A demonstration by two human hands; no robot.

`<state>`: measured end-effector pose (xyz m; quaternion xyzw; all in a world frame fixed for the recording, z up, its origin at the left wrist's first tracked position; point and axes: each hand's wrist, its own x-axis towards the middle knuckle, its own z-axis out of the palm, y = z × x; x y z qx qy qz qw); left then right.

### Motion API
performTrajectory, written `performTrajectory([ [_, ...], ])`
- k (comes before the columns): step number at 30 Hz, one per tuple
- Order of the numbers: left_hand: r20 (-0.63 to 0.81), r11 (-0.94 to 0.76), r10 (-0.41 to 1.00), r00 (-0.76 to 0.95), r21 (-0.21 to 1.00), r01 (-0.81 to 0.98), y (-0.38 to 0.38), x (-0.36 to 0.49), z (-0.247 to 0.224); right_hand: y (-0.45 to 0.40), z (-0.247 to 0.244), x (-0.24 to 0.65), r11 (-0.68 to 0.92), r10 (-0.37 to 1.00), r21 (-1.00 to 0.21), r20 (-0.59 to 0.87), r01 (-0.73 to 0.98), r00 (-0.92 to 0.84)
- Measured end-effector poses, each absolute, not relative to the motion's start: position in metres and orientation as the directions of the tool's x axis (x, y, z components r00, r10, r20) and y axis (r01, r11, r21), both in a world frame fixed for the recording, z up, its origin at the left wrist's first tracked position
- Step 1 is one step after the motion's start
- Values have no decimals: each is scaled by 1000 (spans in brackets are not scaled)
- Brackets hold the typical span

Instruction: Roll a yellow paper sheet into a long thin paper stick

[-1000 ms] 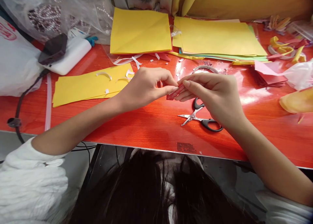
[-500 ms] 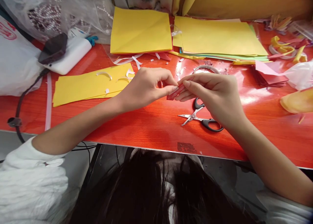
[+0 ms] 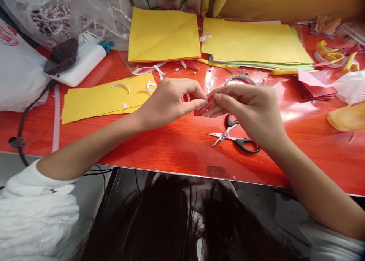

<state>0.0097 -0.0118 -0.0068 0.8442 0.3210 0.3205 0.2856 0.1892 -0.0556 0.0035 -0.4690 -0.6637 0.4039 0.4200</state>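
Between my two hands is a small folded piece of red paper, held above the red tabletop. My left hand is closed, thumb and forefinger pinching its upper left edge. My right hand is closed on the same piece, with the thumb on top and the fingers beneath it. Part of the paper is hidden by the fingers. Below my right hand lies a pair of scissors with black handles, its blades spread a little. A roll of tape rests just behind my right hand.
Stacks of yellow paper and more coloured sheets lie at the back. Yellow strips are left of my hands. A white power bank and plastic bag stand at left. Dark red paper pieces lie at right.
Almost nothing differs. Both hands keep the same grip on the red paper, and the view has shifted very slightly.
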Motion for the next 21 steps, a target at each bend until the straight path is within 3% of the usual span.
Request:
performTrajectory([
  [12, 356, -643, 729, 584, 648, 407, -13, 11, -6, -55, -3, 190, 281, 953, -915, 231, 289, -197],
  [21, 503, -741, 668, 548, 383, 552, -15, 8, -2, -54, -4, 189, 327, 944, -871, 288, 367, -157],
])
